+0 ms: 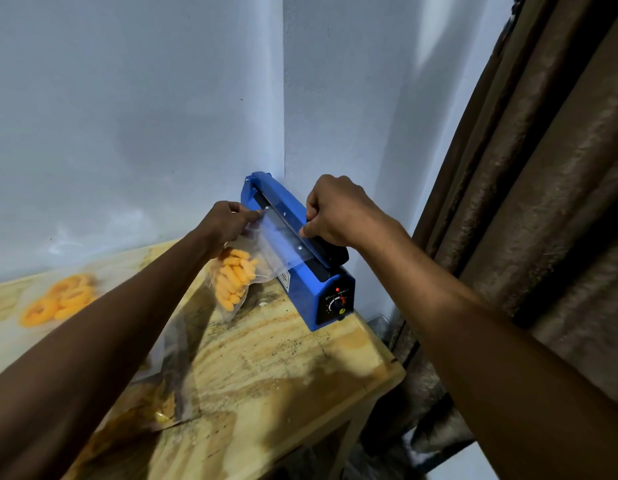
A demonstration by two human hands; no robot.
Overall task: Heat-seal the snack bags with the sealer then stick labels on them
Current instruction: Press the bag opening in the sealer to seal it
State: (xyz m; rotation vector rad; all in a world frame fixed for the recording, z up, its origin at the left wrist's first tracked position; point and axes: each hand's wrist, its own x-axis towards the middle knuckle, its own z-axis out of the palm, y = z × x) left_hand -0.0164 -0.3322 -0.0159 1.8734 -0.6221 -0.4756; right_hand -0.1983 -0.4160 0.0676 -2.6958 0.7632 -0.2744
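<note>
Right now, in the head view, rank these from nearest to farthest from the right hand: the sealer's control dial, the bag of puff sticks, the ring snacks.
From the right hand on the sealer handle:
1. Control dial, below it on the sealer's front end.
2. Bag of puff sticks, to its left, top edge in the sealer.
3. Ring snacks, far left on the table.

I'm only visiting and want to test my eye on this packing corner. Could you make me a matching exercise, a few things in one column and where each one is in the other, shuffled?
Things:
1. left hand
2. right hand
3. bag of ring snacks
4. red light

Places:
A. on the front end of the blue sealer, above the dial
B. lying on the wooden table, far left, by the wall
C. holding the clear top of the puff bag at the sealing bar
D. gripping the sealer's black handle

Pairs: 1-C, 2-D, 3-B, 4-A
</note>
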